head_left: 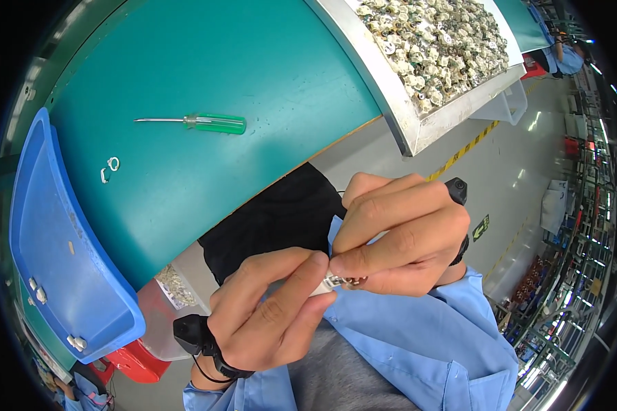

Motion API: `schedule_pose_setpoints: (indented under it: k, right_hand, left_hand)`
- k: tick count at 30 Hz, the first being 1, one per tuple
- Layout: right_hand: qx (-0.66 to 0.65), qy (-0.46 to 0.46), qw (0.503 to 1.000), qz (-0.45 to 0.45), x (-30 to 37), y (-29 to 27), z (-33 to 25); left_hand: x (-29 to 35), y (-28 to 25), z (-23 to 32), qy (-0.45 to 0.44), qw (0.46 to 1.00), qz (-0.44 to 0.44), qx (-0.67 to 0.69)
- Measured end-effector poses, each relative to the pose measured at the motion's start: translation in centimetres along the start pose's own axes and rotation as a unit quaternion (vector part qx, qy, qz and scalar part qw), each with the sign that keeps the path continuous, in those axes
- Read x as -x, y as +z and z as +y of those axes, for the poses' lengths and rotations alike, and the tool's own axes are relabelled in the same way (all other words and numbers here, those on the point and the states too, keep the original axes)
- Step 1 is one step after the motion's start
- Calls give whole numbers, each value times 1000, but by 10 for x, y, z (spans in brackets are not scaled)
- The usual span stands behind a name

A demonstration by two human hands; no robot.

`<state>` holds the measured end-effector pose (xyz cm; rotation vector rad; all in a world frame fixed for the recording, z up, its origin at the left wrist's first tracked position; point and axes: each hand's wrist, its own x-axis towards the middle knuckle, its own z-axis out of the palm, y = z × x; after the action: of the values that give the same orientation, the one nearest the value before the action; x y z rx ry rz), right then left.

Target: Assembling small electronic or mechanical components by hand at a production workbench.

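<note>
"Largest entry?"
"Green table [274, 75], one, in front of me."

"Next?"
"Blue tray [55, 219], one, at the table's left end."

"Hands?"
"Two, mine, past the table's near edge: left hand [271, 308], thumb and fingers pinched on a small white part [321, 286]; right hand [404, 236], fingertips closed on it too."

"Tools?"
"Screwdriver [212, 123], green-handled, one, lying on the table."

"Smallest?"
"That white part, between my hands, off the table."
</note>
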<state>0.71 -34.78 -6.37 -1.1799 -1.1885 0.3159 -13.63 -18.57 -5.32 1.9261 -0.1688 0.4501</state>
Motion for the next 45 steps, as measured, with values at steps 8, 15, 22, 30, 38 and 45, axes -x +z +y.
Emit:
schedule_pose_setpoints:
  k: [8, 15, 22, 30, 38, 45]
  right_hand:
    - [58, 38, 998, 11, 12, 0, 7]
    - [384, -10, 921, 62, 5, 21, -7]
    - [503, -2, 862, 62, 8, 38, -3]
    - [394, -24, 916, 65, 13, 35, 11]
    - [380, -89, 920, 33, 14, 24, 15]
    - [163, 83, 983, 34, 36, 56, 49]
  left_hand:
    - [7, 16, -8, -131, 977, 52, 159]
    - [7, 24, -9, -252, 878, 108, 392]
    - [13, 27, -8, -297, 842, 136, 428]
    - [18, 22, 0, -339, 895, -12, 291]
    - [17, 32, 4, -349, 888, 29, 297]
    - [39, 35, -31, -369, 781, 126, 489]
